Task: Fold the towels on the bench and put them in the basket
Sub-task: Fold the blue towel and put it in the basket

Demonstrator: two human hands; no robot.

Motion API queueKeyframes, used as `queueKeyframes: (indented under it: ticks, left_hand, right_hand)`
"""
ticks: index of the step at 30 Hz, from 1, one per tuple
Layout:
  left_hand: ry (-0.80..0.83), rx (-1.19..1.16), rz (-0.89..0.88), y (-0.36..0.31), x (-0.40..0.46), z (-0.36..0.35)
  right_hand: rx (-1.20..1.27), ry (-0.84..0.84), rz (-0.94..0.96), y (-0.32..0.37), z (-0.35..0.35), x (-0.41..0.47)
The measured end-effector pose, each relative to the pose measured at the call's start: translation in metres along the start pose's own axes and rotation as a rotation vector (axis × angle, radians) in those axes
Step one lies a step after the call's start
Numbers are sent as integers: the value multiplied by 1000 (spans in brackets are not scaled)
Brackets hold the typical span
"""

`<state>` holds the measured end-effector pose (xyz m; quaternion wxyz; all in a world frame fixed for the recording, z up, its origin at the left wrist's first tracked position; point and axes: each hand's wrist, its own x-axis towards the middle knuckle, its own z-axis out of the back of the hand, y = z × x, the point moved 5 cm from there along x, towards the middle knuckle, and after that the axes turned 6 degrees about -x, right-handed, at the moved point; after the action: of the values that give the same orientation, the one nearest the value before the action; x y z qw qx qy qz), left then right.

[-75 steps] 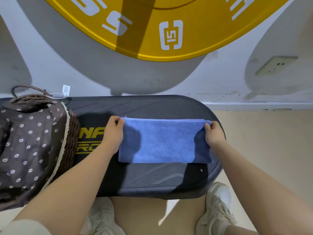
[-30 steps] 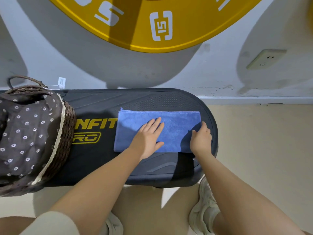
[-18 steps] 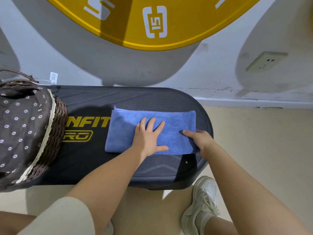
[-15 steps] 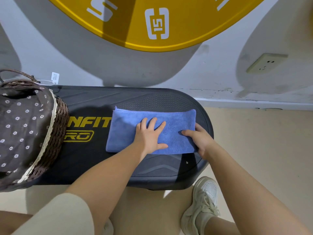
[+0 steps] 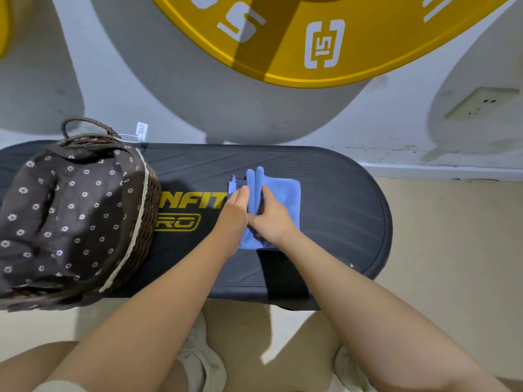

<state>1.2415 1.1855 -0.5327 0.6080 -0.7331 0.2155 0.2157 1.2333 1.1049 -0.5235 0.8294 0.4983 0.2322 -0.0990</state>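
Both the left hand (image 5: 236, 210) and right hand (image 5: 271, 219) are grasping the blue towel (image 5: 285, 199) mid-surface (image 5: 339, 210); the basket (image 5: 147, 216) is sitting left, bare surface lying right.

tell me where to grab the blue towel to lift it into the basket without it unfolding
Take the blue towel along its raised fold ridge, near where the left hand and right hand meet. Come from above, thumb under, fingers over all layers. Its loose edges would probably fall open otherwise. The basket sits to the left.

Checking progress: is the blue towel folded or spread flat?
Mid-fold: the blue towel is doubled on the bench, both hands bringing its raised edge over.
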Motion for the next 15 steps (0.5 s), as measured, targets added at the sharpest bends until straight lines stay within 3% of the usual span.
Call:
queueKeyframes:
  ticks: [3,6,10,13,15]
  left_hand:
    - [-25,113,2,4,8,3]
    - [-9,341,53,18,22,5]
    - [16,295,152,30,29,4]
    - [86,174,118,27,36,10]
    - [44,334,32,22,41,24]
  right_hand:
    - [-54,33,-17,-6,-1,-5]
    - [-218,-57,-48,-20,20,-7]
    - [-412,-208,-57,-35,47,-3]
    - [-538,-185,-65,-43,48,0]
    - [-639,-125,-119,-49,44,0]
